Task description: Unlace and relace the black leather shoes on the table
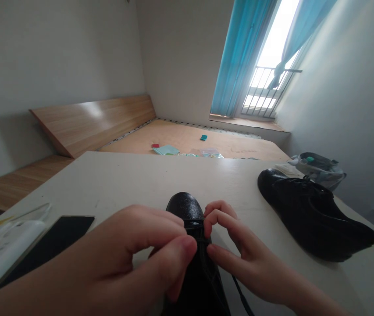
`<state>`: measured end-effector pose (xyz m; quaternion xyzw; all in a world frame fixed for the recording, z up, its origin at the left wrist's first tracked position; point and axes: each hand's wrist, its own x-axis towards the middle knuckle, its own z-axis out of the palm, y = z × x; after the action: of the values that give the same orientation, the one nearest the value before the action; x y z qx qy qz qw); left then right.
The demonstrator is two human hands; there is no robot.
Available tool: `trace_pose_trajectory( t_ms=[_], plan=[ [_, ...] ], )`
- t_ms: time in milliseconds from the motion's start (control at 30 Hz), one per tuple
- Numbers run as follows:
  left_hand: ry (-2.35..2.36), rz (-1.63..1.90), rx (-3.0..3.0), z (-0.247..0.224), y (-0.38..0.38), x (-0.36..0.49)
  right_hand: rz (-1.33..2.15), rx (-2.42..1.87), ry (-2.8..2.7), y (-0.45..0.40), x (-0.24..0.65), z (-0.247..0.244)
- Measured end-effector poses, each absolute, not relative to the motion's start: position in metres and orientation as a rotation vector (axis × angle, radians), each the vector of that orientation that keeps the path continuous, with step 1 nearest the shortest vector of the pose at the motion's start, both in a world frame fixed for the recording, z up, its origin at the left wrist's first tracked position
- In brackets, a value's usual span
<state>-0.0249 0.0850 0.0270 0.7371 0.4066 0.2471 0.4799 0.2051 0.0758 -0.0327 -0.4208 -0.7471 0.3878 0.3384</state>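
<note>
A black leather shoe [185,205] lies on the white table with its toe pointing away from me, its dark laces running across the front. Over its left side is my left hand [147,250], thumb and fingers pinched together; what they hold, if anything, is hidden. My right hand [239,250] rests at the shoe's right side, fingers curled and thumb apart from them, the tips touching the shoe's edge by the laces. One lace end hangs down below my right hand. A second black shoe [305,215] stands on the right with its laces tied.
At the left of the white table [134,175] lie a dark phone [58,237] and a white power strip [9,250]. A bin [325,171] stands beyond the right edge. Behind the table is a bed [180,136] with small packets on it.
</note>
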Motion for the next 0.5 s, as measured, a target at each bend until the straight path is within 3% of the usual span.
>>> trace_pose_trajectory(
  t_ms=[133, 333, 400, 500],
  plan=[
    [0.962, 0.492, 2.168, 0.016, 0.097, -0.013, 0.854, -1.089, -2.013, 0.075, 0.204, -0.037],
    [0.984, 0.445, 2.261, 0.003, 0.095, -0.009, 0.155, -0.958, -2.199, 0.07, 0.202, -0.046],
    [0.969, 0.435, 2.243, 0.0, 0.093, -0.009, 0.101, -0.94, -2.226, 0.069, 0.202, -0.043],
    [0.931, 0.473, 2.115, -0.002, 0.095, -0.01, 0.279, -0.991, -2.228, 0.067, 0.201, -0.037]
  ],
)
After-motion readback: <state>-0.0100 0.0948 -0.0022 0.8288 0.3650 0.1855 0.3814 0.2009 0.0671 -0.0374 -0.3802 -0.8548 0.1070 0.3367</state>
